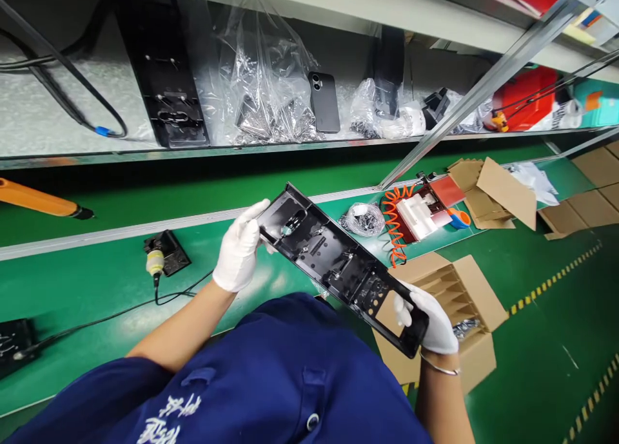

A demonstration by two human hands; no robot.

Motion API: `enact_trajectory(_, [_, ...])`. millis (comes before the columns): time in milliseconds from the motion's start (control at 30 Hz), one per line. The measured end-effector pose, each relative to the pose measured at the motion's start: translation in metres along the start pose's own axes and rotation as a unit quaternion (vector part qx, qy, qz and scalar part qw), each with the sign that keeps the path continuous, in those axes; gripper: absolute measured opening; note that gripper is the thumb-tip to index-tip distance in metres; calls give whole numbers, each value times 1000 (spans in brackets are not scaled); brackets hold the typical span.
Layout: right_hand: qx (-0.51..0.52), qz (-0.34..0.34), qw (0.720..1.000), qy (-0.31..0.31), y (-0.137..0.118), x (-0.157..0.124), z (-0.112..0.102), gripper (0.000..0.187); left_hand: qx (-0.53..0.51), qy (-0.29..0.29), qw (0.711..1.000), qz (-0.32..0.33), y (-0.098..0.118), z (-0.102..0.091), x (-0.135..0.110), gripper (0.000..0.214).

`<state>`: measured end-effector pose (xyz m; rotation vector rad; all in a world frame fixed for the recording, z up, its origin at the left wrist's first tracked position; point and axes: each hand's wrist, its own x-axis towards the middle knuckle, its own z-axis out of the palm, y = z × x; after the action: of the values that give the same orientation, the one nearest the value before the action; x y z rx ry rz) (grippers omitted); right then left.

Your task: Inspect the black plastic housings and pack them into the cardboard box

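Note:
I hold a long black plastic panel (333,260) in the air between both hands, its inner side with ribs and small metal clips facing me. My left hand (239,247), in a white glove, is closed round the panel's far end by a round cut-out. My right hand (428,321), also gloved and wearing a thin bracelet, grips the near end beside a rectangular opening. The panel runs diagonally above the green bench (87,283) and my blue jacket.
An open cardboard box (464,302) with dividers stands under my right hand. A bag of small parts (365,218), an orange coiled hose (394,228), a red-and-white fixture (423,212), flat cardboard pieces (498,189) and a yellow-tipped tool (155,263) lie nearby. A shelf above holds bags and a phone (324,102).

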<state>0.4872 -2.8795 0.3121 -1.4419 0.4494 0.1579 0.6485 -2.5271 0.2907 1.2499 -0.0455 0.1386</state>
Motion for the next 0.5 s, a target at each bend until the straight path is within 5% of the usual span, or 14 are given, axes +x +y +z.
enact_trajectory(233, [-35, -16, 999, -8, -13, 26, -46, 42, 43, 59, 997, 26, 3, 35, -10, 61])
enact_trajectory(500, [-94, -25, 995, -1, -48, 29, -66, 41, -7, 133, 981, 139, -2, 69, -6, 46])
